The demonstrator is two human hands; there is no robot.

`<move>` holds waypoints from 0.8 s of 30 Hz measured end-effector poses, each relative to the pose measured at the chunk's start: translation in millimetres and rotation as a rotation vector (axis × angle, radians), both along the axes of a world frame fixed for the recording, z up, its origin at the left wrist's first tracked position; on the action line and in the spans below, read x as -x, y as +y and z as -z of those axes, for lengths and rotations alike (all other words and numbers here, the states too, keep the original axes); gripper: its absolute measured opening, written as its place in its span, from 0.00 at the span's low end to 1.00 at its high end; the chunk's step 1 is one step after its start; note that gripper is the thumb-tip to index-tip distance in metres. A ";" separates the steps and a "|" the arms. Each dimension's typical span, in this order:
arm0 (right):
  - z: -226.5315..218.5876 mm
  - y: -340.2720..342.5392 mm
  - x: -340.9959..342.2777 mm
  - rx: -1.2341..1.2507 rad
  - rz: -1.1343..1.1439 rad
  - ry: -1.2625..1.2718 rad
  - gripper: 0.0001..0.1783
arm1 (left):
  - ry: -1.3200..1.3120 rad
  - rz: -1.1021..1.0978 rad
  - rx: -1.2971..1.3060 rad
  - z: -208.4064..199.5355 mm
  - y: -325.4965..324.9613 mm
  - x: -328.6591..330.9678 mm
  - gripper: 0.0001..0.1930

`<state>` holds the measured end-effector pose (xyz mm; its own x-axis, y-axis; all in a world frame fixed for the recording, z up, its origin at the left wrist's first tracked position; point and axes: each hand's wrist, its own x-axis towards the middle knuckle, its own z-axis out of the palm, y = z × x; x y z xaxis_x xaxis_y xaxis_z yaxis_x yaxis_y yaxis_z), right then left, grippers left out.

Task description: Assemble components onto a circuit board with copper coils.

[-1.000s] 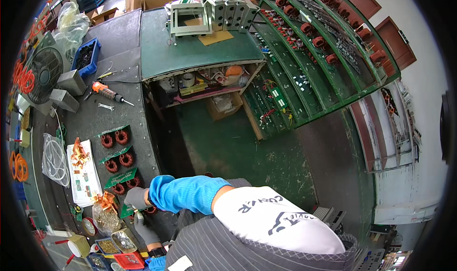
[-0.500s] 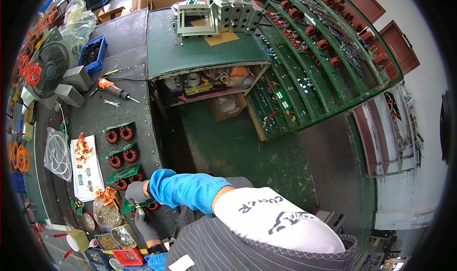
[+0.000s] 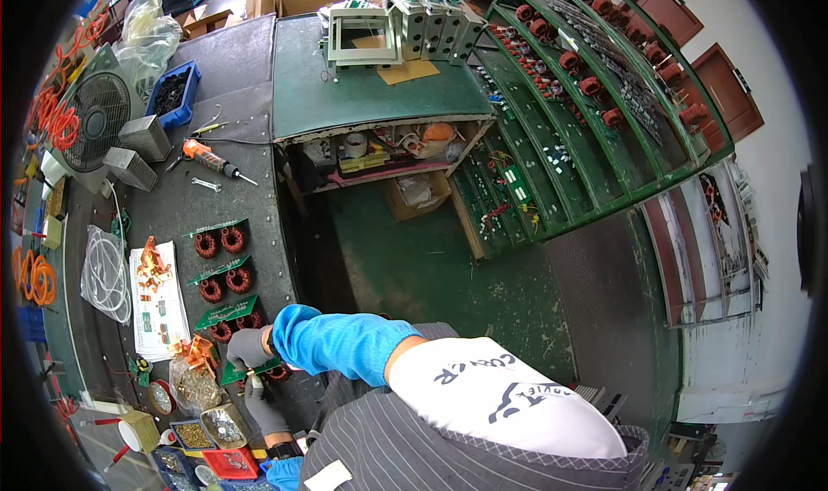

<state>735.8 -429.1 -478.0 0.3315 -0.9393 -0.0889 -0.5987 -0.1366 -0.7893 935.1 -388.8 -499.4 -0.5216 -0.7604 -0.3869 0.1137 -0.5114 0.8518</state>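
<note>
1. Right hand: gloved in grey, fingers bent down over the nearest green circuit board; how tightly they close, and whether they grip it, cannot be told.
2. Left hand: also gloved, fingers drawn together and pointing at the same board, with a small pale piece at their tips; whether it is pinched or only touched is too small to tell.
3. Principal relation: the board lies on the bench between the two hands, the right at its upper side in the view, the left at its lower side. Its long axis, partly covered, appears to run across the bench, rising slightly toward the person. Both hands are close to it; neither is clearly nearer.
4. Beside the right hand: a red-brown coil at the board's end nearer the person. Next comes the third board, then the second board and the farthest board, roughly parallel.
5. Beyond the hands, across the bench: a clear bag of small parts, copper pieces and printed sheets.
</note>
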 end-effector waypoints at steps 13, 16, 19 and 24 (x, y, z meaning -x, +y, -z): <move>0.7 -3.9 2.9 -0.089 -0.011 -0.057 0.11 | -0.089 0.007 0.101 -11.4 4.7 4.2 0.19; 15.3 -7.6 5.9 -0.057 0.005 0.012 0.11 | -0.064 0.024 0.085 -15.0 4.4 11.2 0.19; 11.1 -4.7 -0.6 -0.033 -0.003 -0.040 0.10 | -0.099 0.013 0.088 -11.1 4.1 0.5 0.19; 11.1 -3.8 6.6 -0.057 -0.015 -0.088 0.11 | -0.090 0.017 0.100 -11.5 4.6 3.1 0.18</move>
<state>729.2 -432.9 -489.1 0.3548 -0.9282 -0.1119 -0.5247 -0.0987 -0.8455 932.0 -384.2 -487.9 -0.5012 -0.7888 -0.3558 0.0262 -0.4249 0.9049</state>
